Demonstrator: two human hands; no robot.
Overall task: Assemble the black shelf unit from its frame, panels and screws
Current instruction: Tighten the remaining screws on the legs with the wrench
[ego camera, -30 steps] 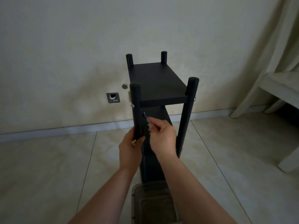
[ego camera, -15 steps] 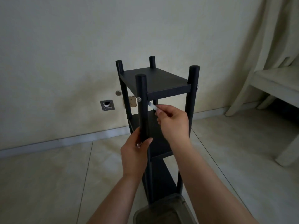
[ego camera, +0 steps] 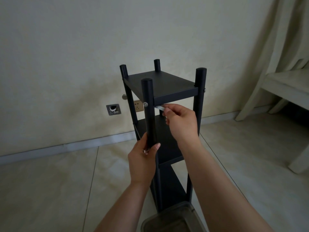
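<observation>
The black shelf unit stands upright on the tiled floor near the wall, with 4 posts and its top panel fitted. The left hand grips the near-left post with fingers curled round it. The right hand pinches a small silver tool just under the top panel, beside the silver screw in that post.

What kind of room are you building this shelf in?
Probably a sparsely furnished room in a home. The black shelf unit stands on glossy beige floor tiles by a cream plastered wall with a gold wall socket; a pale draped curtain hangs at right.
</observation>
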